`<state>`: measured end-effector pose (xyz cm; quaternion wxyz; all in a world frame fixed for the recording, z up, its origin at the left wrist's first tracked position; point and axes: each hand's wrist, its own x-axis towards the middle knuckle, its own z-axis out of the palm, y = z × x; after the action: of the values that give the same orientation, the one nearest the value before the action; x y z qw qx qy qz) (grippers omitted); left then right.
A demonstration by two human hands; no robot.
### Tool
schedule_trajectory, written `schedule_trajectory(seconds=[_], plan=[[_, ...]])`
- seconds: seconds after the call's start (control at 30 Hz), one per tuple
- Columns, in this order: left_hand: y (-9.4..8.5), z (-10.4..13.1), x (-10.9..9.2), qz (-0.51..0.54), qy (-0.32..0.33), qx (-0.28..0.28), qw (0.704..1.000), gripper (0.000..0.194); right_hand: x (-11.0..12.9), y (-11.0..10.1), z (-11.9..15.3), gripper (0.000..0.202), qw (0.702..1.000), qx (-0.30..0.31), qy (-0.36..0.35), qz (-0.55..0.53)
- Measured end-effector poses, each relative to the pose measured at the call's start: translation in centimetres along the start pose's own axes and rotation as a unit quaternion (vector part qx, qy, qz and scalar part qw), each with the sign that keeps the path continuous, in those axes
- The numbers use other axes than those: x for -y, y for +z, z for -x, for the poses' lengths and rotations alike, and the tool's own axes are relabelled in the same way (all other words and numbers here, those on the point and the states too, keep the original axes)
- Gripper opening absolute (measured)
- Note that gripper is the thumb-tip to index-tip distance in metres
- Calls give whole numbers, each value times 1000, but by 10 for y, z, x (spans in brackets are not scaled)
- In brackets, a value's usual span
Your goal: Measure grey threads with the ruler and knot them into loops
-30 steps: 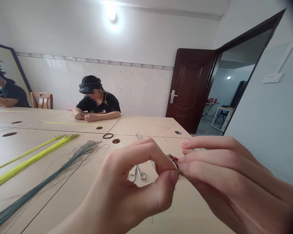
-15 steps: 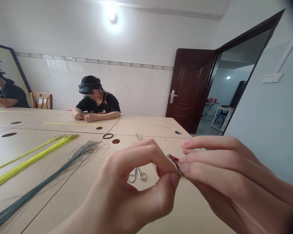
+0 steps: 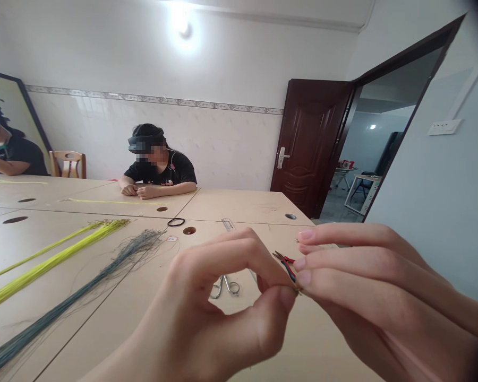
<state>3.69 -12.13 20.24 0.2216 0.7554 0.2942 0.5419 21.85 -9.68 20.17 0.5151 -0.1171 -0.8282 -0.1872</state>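
Observation:
My left hand (image 3: 239,297) is closed in a pinch, thumb against forefinger, at the lower middle of the view. Its fingertips meet those of my right hand (image 3: 366,276), whose fingers are bent and held close together. A tiny bit of something thin and brownish (image 3: 298,291) shows where the fingertips meet; its kind is too small to make out. Behind the fingertips lie pliers (image 3: 287,263) with red and dark handles on the table, partly covered by my right hand. Small silver scissors (image 3: 224,286) show through the loop of my left thumb and forefinger.
Bundles of yellow cord (image 3: 63,260) and grey-blue cord (image 3: 83,292) lie on the table (image 3: 143,339) at left. A black ring (image 3: 176,222), a small label (image 3: 172,239) and a clear ruler (image 3: 228,224) lie farther back. A person (image 3: 157,164) sits across the table, another (image 3: 11,146) at far left.
My left fingertips have shifted very slightly right and down, with the right fingertips moving along. The pinch stays closed, and the things on the table have not moved.

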Motion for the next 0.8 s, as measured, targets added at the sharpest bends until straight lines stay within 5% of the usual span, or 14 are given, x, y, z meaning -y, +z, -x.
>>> schedule_trajectory(seconds=[0.43,0.6,0.8], plan=[[1,-2,-3,11,-2,-10,1000,18,-2,8,2,4,994,-16,69,-88],[-4,-3,0,130,-104,49,985,16,-6,14,9,9,995,-43,78,-54],[-4,-4,12,307,-181,102,929,17,0,-4,8,16,999,37,-1,12]])
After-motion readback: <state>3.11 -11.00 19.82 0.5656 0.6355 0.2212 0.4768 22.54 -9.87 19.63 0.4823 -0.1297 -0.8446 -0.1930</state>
